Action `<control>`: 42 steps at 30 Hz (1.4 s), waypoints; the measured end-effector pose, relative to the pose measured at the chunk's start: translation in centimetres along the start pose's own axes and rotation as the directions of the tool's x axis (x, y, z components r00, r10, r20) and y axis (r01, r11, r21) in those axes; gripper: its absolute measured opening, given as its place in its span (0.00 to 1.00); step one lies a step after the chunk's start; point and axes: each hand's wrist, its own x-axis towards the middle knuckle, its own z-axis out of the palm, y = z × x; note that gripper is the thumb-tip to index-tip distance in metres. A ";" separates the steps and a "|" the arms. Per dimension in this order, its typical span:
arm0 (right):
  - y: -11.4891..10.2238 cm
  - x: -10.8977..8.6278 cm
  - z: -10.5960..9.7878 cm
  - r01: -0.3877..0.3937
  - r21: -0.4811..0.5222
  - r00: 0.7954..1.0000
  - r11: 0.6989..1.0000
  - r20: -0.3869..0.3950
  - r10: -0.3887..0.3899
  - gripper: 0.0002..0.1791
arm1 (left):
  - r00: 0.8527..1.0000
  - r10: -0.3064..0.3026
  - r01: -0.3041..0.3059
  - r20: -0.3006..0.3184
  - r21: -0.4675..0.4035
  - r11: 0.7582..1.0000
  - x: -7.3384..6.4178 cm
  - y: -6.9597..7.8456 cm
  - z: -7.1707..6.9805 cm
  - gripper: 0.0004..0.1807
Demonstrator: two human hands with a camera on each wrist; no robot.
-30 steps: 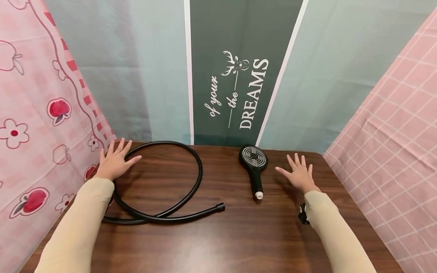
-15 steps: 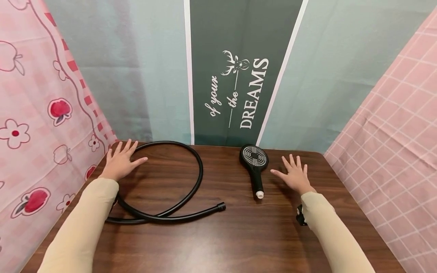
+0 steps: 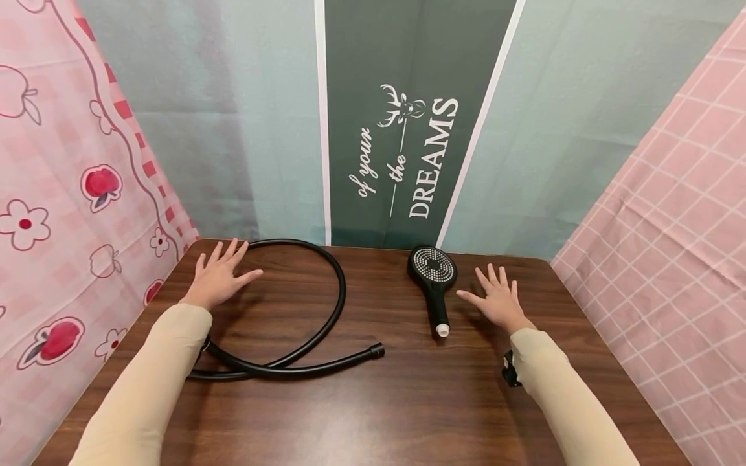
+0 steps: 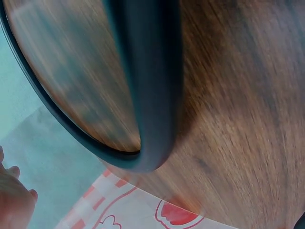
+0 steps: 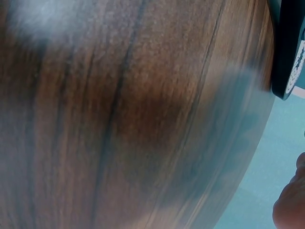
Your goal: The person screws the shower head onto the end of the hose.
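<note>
My left hand, fingers spread, is over the left side of a looped black shower hose and holds nothing. The hose's near end runs to the right and finishes in a ribbed connector; its other end is hidden behind my left forearm. To the right lies a black shower head, spray face up, its handle toward me with a white threaded tip. Just right of it, my right hand is spread and holds nothing. In the left wrist view the hose curves large across the picture.
Everything lies on a dark wood-grain table. A grey-green curtain hangs behind its far edge. Pink patterned cloth borders the left side, and pink checked cloth borders the right.
Both spread hands have shifted inward, the left hand to the right over the hose and the right hand slightly left toward the shower head. The hose and shower head have stayed put.
</note>
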 end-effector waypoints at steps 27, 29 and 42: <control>-1.6 -0.4 0.8 0.062 0.006 0.998 0.998 0.009 -0.062 0.53 | 0.999 0.045 -0.045 0.022 -0.006 0.999 -0.1 2.6 1.8 0.48; -1.7 -0.4 0.9 0.063 0.011 0.998 0.998 0.008 -0.063 0.53 | 0.998 0.049 -0.049 0.026 0.001 0.999 -0.1 2.9 1.8 0.48; -2.1 -0.5 1.1 0.079 0.025 0.997 0.997 0.016 -0.080 0.52 | 0.994 0.107 -0.107 0.002 0.012 0.994 0.7 4.7 2.4 0.48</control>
